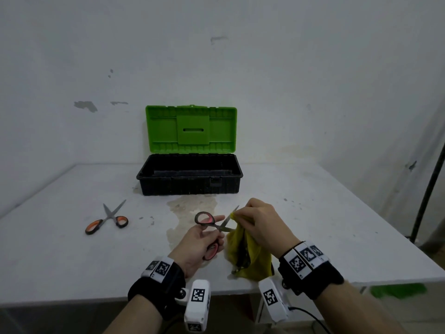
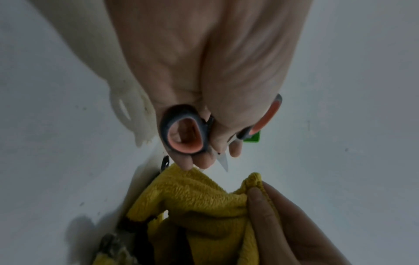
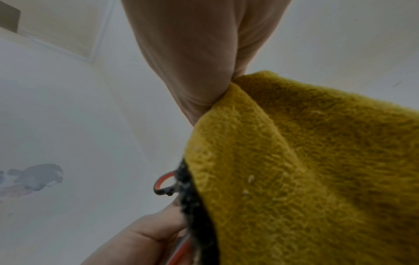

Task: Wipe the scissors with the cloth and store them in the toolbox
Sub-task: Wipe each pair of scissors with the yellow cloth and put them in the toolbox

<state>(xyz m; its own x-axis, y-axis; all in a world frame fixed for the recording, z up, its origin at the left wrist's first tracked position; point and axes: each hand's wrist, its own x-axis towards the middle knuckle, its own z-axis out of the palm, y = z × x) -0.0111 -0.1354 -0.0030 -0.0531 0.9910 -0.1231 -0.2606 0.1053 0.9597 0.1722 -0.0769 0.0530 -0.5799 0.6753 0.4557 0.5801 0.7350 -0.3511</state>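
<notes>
My left hand [image 1: 204,237] grips a pair of scissors [image 1: 212,225] with black and red-orange handles, blades spread apart above the table. In the left wrist view the scissors [image 2: 183,130] show one handle loop over my fingers. My right hand [image 1: 260,222] pinches a yellow cloth [image 1: 245,254] around the upper blade near its tip, and the rest of the cloth hangs down to the table. The yellow cloth [image 3: 306,161] fills the right wrist view. Another pair of scissors [image 1: 108,219], orange-handled, lies open on the table at the left. The toolbox [image 1: 190,177] stands open at the back.
The toolbox's green lid [image 1: 191,128] leans up against the white wall. A stain [image 1: 185,213] marks the white table [image 1: 325,225] in front of the box. A dark pole [image 1: 428,189] stands beyond the table's right edge.
</notes>
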